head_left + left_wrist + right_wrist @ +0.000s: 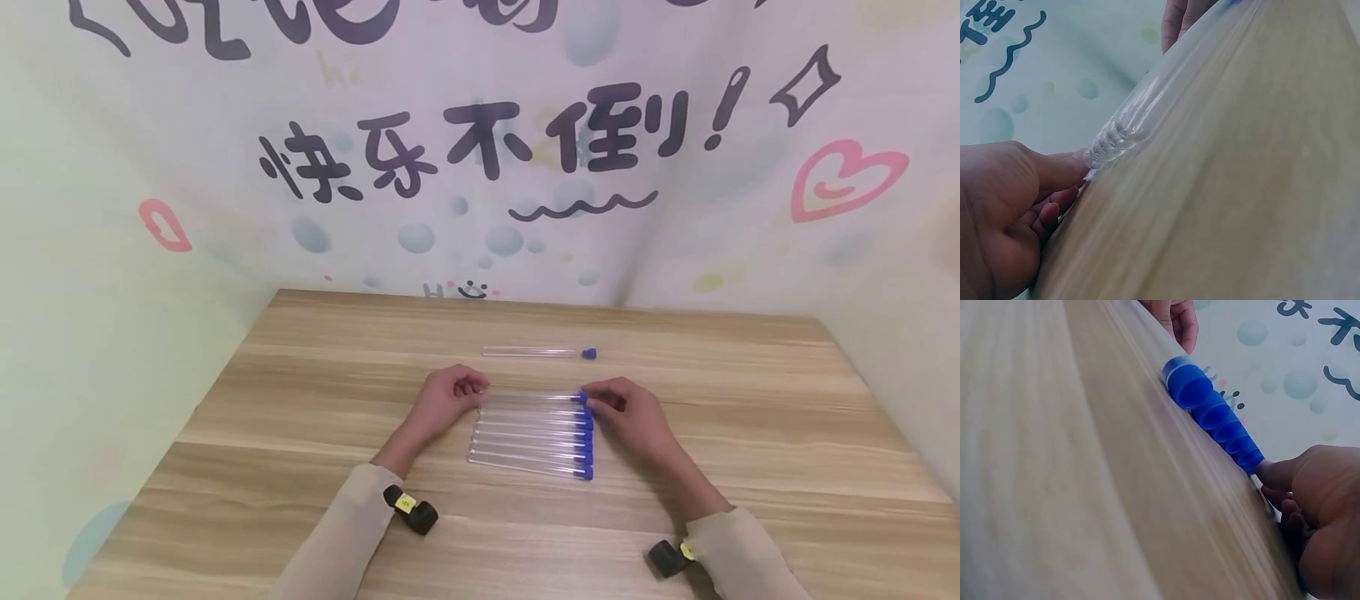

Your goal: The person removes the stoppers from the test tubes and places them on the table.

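Observation:
Several clear test tubes [525,435] with blue caps [583,447] lie side by side in a row on the table, caps to the right. My left hand [444,402] pinches the rounded left end of the farthest test tube [532,397] in the row. At its other end, my right hand [633,417] holds the blue cap between thumb and fingers. In the left wrist view the tubes' rounded ends [1113,142] overlap beside my thumb. The right wrist view shows the stacked line of blue caps [1191,387] leading to my right thumb.
One more clear tube [528,352] with a blue cap [589,354] at its right lies farther back, apart from the row. Behind the wooden table [337,350] hangs a white printed cloth [420,167]. A black wrist camera [422,517] sits at each cuff.

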Available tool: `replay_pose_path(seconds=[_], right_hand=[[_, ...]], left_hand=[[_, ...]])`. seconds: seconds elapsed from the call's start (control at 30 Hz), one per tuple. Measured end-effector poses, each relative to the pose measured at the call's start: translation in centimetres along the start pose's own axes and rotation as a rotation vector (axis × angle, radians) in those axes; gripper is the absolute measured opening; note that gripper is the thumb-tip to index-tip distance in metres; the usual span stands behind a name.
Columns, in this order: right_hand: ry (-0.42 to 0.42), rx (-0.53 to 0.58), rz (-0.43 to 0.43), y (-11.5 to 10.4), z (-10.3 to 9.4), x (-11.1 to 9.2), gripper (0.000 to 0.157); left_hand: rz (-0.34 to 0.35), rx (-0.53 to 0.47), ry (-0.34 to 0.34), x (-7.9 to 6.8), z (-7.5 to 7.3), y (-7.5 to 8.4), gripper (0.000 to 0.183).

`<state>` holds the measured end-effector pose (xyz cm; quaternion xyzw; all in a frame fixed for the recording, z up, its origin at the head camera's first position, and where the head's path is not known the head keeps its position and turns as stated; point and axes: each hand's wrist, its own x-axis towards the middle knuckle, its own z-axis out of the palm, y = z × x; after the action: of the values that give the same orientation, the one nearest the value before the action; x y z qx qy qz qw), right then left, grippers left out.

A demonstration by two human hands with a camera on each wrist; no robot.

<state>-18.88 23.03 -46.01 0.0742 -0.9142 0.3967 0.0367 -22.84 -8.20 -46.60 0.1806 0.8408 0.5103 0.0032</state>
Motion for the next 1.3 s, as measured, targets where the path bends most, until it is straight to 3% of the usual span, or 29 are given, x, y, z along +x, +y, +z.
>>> replay_pose_path(seconds=[0.9, 1.3], right_hand=[[0.036, -0.019, -0.021, -0.6, 0.5, -0.2, 0.022], [-0.003, 0.033, -0.006, -0.7, 0.2, -0.1, 0.021]], left_hand=[[0.036, 0.05, 0.079, -0.1, 0.6, 0.5, 0.014], [-0.058, -0.009, 0.073, -0.2, 0.4, 1.1, 0.015]])
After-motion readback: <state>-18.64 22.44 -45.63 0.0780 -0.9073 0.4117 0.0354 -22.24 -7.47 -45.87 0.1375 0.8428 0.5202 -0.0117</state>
